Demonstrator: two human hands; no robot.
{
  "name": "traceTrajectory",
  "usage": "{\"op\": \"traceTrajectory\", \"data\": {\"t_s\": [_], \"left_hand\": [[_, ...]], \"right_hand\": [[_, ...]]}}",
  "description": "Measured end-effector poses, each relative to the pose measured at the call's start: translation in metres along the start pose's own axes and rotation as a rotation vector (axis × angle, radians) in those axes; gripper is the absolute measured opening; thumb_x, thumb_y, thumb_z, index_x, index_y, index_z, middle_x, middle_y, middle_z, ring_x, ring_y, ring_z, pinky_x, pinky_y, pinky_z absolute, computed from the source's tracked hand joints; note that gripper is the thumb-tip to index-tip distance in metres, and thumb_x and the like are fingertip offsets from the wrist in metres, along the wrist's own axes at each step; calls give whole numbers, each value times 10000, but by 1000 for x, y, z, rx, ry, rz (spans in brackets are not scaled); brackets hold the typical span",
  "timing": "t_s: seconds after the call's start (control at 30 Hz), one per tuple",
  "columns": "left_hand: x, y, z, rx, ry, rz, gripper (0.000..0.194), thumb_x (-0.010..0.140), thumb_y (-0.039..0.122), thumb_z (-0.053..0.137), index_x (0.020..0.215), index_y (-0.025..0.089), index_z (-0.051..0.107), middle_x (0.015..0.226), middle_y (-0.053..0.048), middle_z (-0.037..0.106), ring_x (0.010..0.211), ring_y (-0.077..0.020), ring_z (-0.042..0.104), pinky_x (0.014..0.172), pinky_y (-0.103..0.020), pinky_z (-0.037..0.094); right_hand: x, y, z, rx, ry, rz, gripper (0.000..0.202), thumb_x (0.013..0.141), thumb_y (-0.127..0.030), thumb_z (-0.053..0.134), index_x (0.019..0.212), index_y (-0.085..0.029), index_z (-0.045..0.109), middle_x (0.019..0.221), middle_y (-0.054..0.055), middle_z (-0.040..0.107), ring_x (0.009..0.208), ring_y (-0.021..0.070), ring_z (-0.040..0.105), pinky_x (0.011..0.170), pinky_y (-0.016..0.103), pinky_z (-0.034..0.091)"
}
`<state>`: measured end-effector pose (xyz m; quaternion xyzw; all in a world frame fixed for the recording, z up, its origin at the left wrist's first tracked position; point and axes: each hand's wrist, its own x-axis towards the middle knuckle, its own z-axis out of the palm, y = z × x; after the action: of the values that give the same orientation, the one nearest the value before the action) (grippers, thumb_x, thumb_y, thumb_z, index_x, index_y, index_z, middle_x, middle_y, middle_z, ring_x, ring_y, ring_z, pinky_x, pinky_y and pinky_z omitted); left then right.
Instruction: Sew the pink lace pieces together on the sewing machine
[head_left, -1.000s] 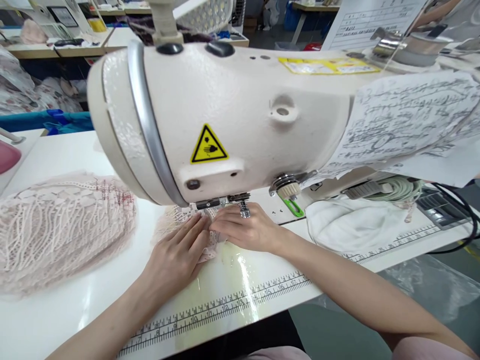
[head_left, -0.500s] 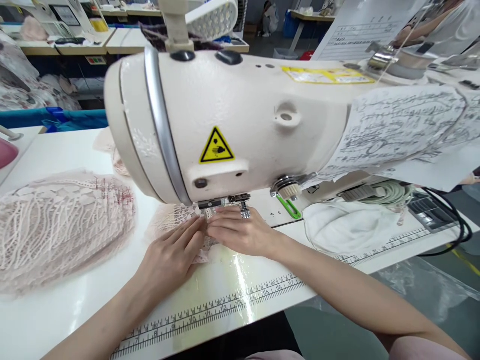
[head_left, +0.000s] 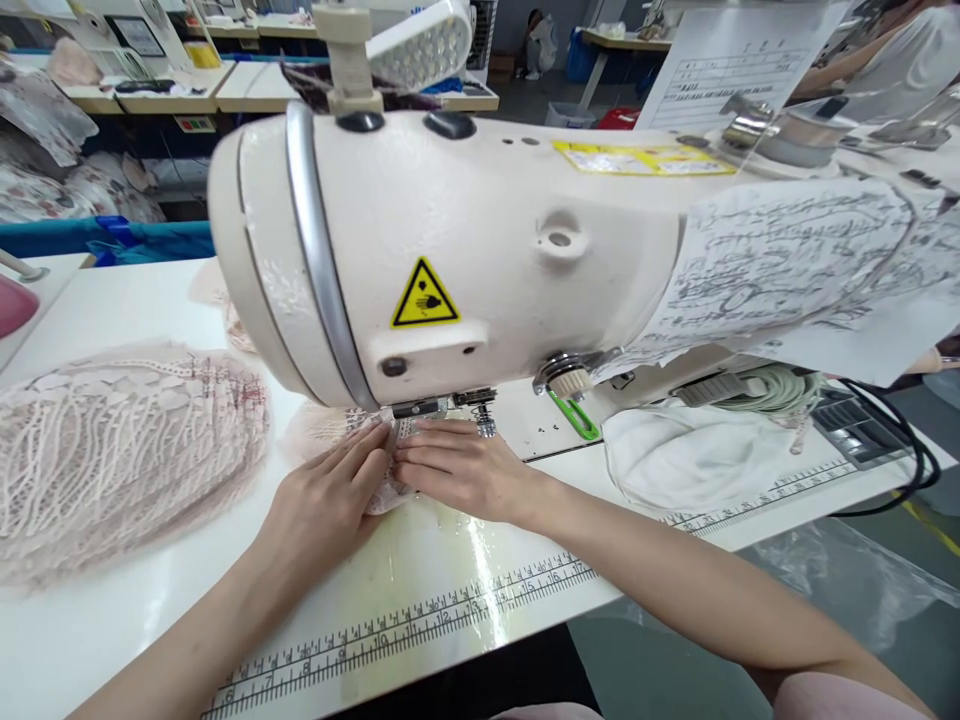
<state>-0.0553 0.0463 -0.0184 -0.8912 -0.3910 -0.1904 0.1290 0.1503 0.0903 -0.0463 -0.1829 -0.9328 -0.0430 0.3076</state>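
Observation:
Pale pink lace fabric [head_left: 386, 492] lies under the head of a white sewing machine [head_left: 495, 230]. My left hand [head_left: 326, 495] rests on it from the left, open, fingers stretched forward and close together. From the right, my right hand [head_left: 465, 470] lies on the same lace, also open, its fingers pointing left. The fingertips of both hands nearly meet just below the presser area. Fingers and machine head hide the needle and part of the lace. Any fabric pinched beneath the fingers is out of sight.
A stack of pink lace pieces [head_left: 127, 460] lies left. To the right are white cloth [head_left: 690, 450], a green-handled tool [head_left: 576, 415] and a black tray [head_left: 859, 425]. A printed ruler [head_left: 405, 635] runs along the table's front. Another person's arm [head_left: 855, 60] shows at upper right.
Both hands have shifted slightly left, and the lace between them has moved a little left and towards me. The camera view has shifted slightly too.

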Motion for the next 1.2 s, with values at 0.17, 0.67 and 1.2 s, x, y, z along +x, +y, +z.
{"op": "traceTrajectory", "data": {"t_s": [0.17,0.67,1.2], "left_hand": [[1,0,2,14,-16,-3,222,916,190,435,1053,114,592,1207,-167,668,1088,-253,663,878,-346,588],[-1,4,8,77,-15,-22,304,965,193,376,1133,65,596,1244,-191,642,1136,-267,636,868,-350,584],[0,5,9,126,-20,18,358,921,191,485,1222,56,624,1244,-196,640,1100,-319,646,868,-420,568]], "right_hand": [[1,2,1,-34,30,-3,201,887,-61,525,928,-185,678,926,-28,735,909,100,672,915,276,551],[-1,7,-4,-71,15,81,228,881,-47,503,928,-197,669,977,-12,735,952,99,660,864,259,511],[-2,12,-7,-147,-52,202,192,891,-104,486,905,-223,637,1022,-54,719,785,114,634,572,269,381]]}}
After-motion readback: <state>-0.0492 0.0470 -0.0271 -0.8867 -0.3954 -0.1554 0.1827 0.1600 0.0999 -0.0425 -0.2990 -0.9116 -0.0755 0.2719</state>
